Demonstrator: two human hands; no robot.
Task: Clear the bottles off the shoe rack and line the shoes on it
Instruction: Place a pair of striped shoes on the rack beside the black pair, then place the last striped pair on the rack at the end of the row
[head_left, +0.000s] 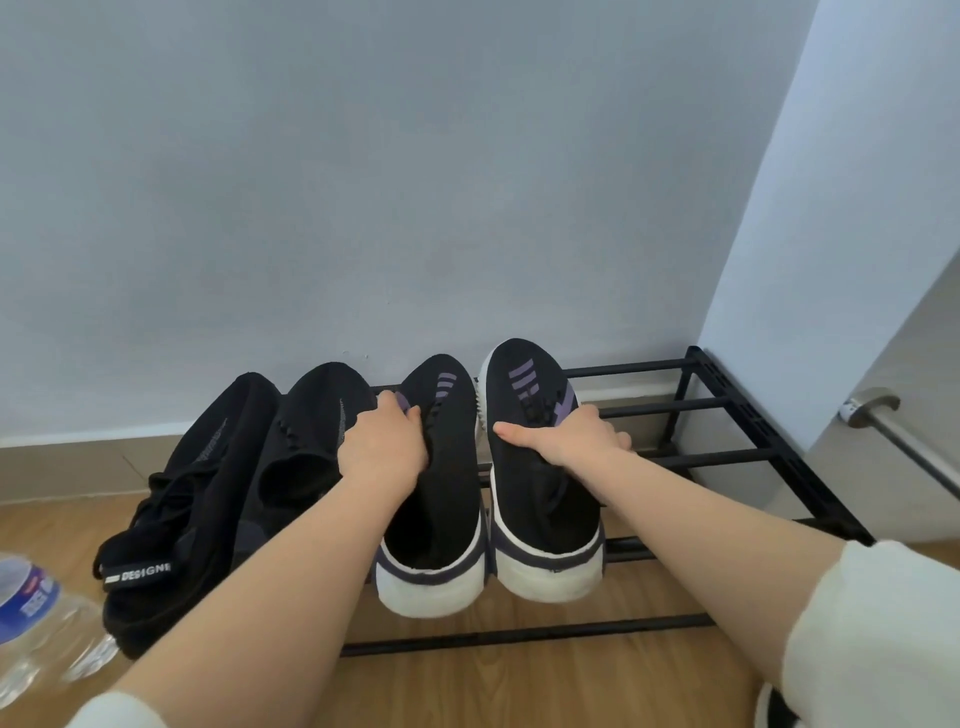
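Note:
A black metal shoe rack stands against the wall. On its left end lie two all-black knit shoes, toes to the wall. Beside them are two black shoes with white soles and purple stripes. My left hand grips the left striped shoe at its opening. My right hand grips the right striped shoe the same way, its toe raised a little higher. A clear plastic bottle with a blue label lies on the floor at the lower left, off the rack.
The right half of the rack shows bare bars. A white door with a metal handle stands just right of the rack. Wooden floor runs in front. Part of another shoe shows at the bottom right edge.

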